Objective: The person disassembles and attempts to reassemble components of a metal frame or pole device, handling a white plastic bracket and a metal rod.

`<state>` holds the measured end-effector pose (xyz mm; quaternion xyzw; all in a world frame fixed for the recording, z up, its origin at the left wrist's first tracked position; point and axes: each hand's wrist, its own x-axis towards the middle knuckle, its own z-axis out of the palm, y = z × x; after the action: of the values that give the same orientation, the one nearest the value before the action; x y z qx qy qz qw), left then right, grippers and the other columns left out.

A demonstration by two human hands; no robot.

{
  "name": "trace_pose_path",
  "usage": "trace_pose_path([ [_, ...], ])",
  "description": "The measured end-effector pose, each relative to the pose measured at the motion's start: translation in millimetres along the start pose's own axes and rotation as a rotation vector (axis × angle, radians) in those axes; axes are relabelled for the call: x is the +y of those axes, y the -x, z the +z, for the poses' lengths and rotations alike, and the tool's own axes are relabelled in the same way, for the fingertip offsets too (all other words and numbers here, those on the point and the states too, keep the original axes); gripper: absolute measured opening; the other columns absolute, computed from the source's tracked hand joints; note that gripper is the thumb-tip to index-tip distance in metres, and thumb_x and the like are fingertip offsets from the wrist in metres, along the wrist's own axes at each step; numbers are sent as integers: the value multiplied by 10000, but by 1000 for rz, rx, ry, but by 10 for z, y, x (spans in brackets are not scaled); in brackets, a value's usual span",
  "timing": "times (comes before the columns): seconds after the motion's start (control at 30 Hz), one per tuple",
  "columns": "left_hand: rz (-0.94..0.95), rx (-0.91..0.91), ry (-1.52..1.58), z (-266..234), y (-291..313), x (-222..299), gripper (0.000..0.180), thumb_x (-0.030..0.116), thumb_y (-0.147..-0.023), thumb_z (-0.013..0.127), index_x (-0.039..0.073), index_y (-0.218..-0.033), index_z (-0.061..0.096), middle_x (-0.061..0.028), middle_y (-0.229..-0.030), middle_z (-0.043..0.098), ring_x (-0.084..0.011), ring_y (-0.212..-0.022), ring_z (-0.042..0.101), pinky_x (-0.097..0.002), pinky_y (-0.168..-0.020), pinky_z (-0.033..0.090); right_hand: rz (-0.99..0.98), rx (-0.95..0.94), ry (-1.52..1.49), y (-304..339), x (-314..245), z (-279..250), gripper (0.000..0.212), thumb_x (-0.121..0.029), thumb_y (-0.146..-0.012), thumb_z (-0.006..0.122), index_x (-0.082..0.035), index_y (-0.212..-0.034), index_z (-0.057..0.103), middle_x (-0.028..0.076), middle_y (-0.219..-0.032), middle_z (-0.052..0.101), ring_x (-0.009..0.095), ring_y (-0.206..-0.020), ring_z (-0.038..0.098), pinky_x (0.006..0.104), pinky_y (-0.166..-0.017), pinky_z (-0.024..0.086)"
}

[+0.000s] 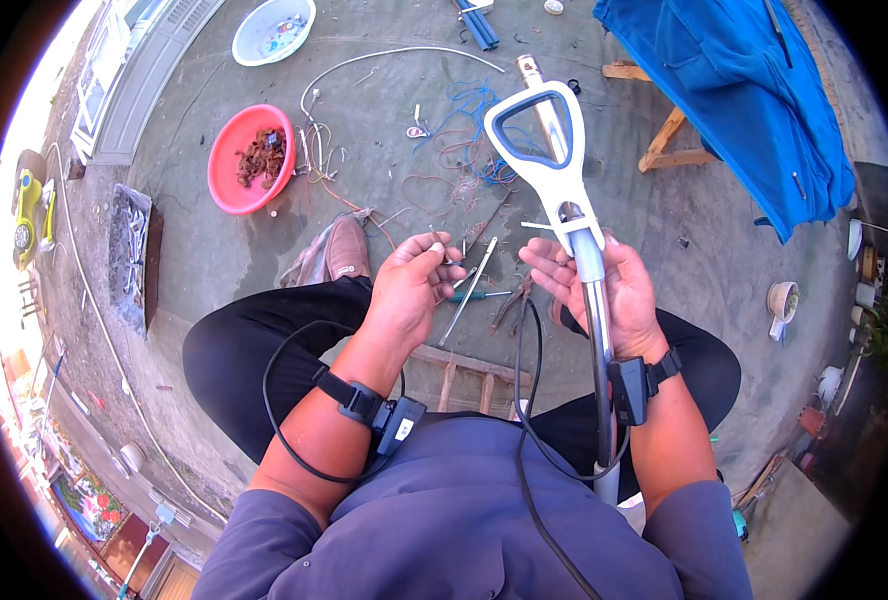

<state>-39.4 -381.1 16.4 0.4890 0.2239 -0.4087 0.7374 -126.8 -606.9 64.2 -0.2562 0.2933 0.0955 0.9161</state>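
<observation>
A metal pole (597,330) with a white loop handle (561,180), grey inside, slants up from my lap. My right hand (632,290) supports it across the palm, fingers partly curled beneath it and their tips reaching left. Beyond the loop juts a shiny metal tube end (530,70); how it joins the pole is unclear. To the left, my left hand (411,278) pinches something small that I cannot make out. On the ground between my hands lie a thin metal rod (470,290), a green-handled screwdriver (479,296) and pliers (509,308).
Ahead lie tangled blue and red strings (474,130) and a pale cable (394,52). A red basin (217,160) of brown scraps and a white basin (247,45) stand left. A blue cloth (724,90) covers a wooden-legged frame at right. Black cables (520,450) cross my front.
</observation>
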Motion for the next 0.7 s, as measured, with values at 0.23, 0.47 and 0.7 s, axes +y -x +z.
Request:
trace_pose_path([
  [0.23,3,10,-20,8,-4,-6,169,142,-975,508,68,-1126,514,-39,-969,587,-147,-818,582,-265,-675,429,5,-3,-2,-8,11,-25,490,-322,-953,362,24,-1274,494,299,-1305,518,445,-1301,446,484,-1109,345],
  [0.47,12,29,-23,20,-1,-7,139,158,-970,539,76,-1080,517,-36,-948,583,-149,-804,581,-264,-668,428,19,0,-9,-17,20,-27,510,-321,-953,350,20,-1314,467,296,-1305,517,442,-1302,445,483,-1113,340],
  [0.7,19,19,-21,5,-11,-28,110,174,-961,574,89,-1006,519,-24,-908,584,-144,-783,590,-260,-656,439,30,-27,-16,-19,32,-67,543,-323,-951,342,41,-1339,446,286,-1321,510,437,-1318,428,481,-1126,319],
])
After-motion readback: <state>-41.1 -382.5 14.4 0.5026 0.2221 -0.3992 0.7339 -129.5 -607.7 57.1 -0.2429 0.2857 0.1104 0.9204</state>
